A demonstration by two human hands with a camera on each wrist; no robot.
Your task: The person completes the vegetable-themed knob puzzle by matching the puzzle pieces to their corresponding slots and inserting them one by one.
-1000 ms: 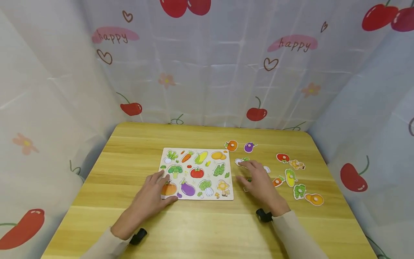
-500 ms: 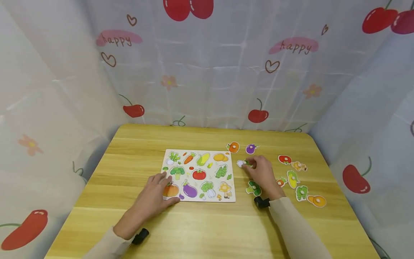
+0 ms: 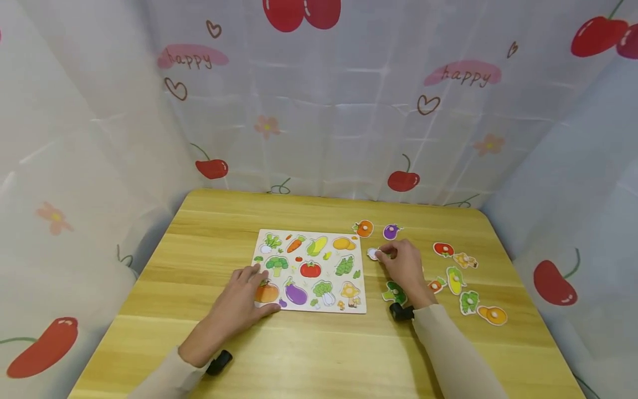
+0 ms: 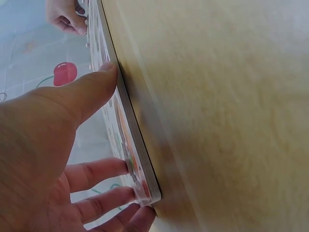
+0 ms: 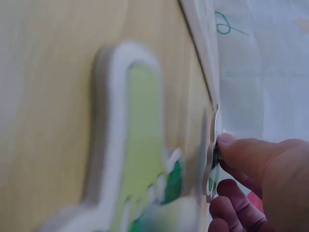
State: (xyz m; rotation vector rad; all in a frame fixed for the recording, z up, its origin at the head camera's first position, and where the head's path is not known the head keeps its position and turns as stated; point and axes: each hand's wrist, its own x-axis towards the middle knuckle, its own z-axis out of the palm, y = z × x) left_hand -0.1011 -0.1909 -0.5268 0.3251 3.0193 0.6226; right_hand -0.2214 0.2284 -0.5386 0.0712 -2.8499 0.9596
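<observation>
Pale wood forms the flat rectangular puzzle board point(image 3: 327, 271), printed with coloured vegetables and lying on the yellow-brown wood-grain counter point(image 3: 319, 354), well in from its left edge. At the board's near left corner I observe the bare left hand point(image 3: 236, 302), fingers spread apart, the thumb touching the board's near edge and the others about its left edge.

Just off the board's right edge, the bare right hand point(image 3: 405, 265) has its thumb and fingers clamped on a flat white-and-green turnip-shaped piece point(image 3: 372, 253); whether this clears the counter I cannot tell.

Towards the counter's far edge lie an orange pumpkin-shaped piece point(image 3: 366, 228), at the board's far right corner, and a purple eggplant-shaped piece point(image 3: 391, 231). Below the right hand I note a green broccoli-shaped piece point(image 3: 395, 291), large and blurred in the right wrist view.

Nearer the counter's right edge I count a red tomato-shaped piece point(image 3: 442, 249), a yellow mushroom-shaped piece point(image 3: 463, 260), an orange carrot-shaped piece point(image 3: 436, 286), a yellow corn-shaped piece point(image 3: 454, 281), a green leafy piece point(image 3: 468, 302) and a rounded orange-yellow piece point(image 3: 493, 315). Beyond the counter's far edge hangs a white cherry-patterned curtain point(image 3: 319, 127).
</observation>
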